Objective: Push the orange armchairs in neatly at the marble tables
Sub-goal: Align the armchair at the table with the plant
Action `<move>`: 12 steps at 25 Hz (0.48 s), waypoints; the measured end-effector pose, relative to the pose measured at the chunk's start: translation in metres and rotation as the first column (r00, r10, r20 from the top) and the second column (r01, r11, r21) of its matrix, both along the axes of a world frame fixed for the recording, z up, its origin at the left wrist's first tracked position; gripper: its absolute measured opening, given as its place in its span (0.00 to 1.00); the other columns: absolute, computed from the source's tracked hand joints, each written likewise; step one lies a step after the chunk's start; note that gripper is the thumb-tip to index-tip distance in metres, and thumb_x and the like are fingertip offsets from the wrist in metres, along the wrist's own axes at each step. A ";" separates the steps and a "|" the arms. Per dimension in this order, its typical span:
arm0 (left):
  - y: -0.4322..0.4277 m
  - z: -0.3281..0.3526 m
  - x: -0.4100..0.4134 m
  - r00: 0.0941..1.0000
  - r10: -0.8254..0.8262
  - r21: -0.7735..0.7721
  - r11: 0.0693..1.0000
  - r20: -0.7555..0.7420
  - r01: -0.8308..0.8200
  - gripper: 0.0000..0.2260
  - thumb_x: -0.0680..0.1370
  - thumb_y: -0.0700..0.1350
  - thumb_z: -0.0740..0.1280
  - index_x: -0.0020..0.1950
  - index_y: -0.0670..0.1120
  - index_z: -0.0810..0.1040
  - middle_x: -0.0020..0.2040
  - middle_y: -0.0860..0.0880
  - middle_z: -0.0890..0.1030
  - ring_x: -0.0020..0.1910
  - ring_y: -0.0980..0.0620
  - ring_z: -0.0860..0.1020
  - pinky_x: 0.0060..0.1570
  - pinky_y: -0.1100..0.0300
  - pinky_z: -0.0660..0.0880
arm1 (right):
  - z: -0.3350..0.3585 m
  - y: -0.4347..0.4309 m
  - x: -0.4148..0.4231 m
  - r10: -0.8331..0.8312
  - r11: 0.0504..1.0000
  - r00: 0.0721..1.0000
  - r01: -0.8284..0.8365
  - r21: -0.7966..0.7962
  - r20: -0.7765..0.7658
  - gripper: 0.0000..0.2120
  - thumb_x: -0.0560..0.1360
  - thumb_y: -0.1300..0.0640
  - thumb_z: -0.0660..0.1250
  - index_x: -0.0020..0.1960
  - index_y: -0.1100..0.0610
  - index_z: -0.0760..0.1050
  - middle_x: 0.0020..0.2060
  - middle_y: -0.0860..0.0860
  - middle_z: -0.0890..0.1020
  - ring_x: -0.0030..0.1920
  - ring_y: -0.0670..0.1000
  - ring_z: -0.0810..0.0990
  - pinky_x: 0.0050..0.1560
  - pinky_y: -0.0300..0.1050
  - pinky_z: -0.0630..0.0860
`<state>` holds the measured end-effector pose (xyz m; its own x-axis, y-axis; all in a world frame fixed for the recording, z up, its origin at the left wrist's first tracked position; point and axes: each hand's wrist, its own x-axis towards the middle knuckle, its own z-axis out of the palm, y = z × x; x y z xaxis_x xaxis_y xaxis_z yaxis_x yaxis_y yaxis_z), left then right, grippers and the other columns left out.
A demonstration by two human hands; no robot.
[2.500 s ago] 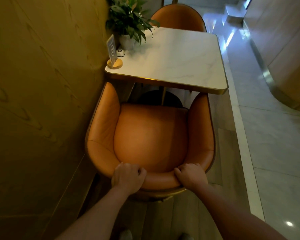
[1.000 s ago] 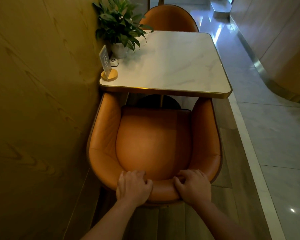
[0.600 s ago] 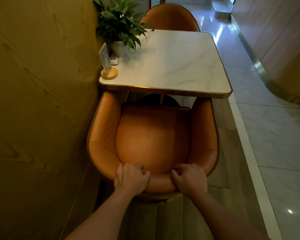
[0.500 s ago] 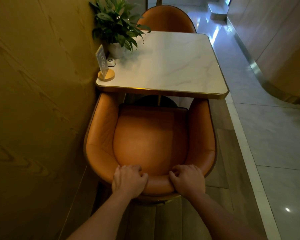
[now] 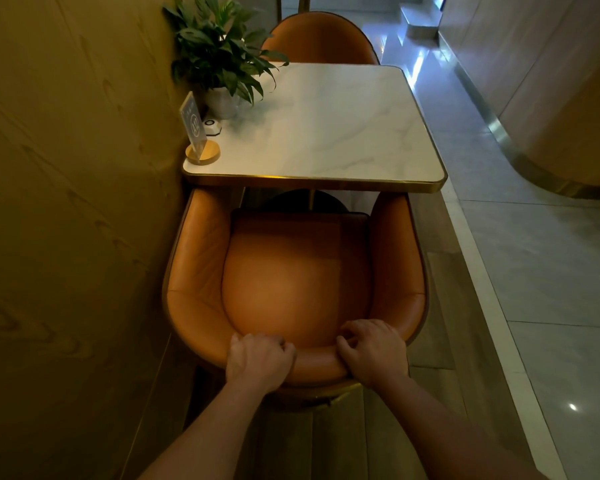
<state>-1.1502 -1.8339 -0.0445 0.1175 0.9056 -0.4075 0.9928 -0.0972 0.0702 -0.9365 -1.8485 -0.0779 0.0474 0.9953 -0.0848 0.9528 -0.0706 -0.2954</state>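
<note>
An orange leather armchair (image 5: 293, 275) stands right below me, facing a square white marble table (image 5: 329, 129) with a gold rim. The tips of its armrests sit just under the table's near edge. My left hand (image 5: 258, 362) and my right hand (image 5: 373, 351) both grip the top of the chair's backrest, fingers curled over the padded edge. A second orange armchair (image 5: 321, 38) sits tucked in at the far side of the table, only its backrest showing.
A wood-panelled wall (image 5: 66, 202) runs close along the chair's left side. On the table's left edge stand a potted plant (image 5: 219, 60), a small sign on a gold disc (image 5: 198, 133) and a white call button (image 5: 211, 125). A tiled aisle (image 5: 534, 254) lies to the right.
The armchair has slid forward, so its armrest tips now reach under the table's edge. Both hands have kept their grip on the backrest throughout.
</note>
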 end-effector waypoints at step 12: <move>0.003 -0.011 -0.003 0.999 0.045 -0.004 0.999 0.024 -0.045 0.21 0.80 0.59 0.50 0.61 0.54 0.78 0.55 0.48 0.82 0.53 0.47 0.77 0.57 0.48 0.66 | 0.005 0.003 -0.002 0.005 0.994 0.999 0.000 -0.106 0.054 0.20 0.76 0.39 0.56 0.56 0.47 0.81 0.54 0.45 0.83 0.55 0.51 0.77 0.58 0.48 0.71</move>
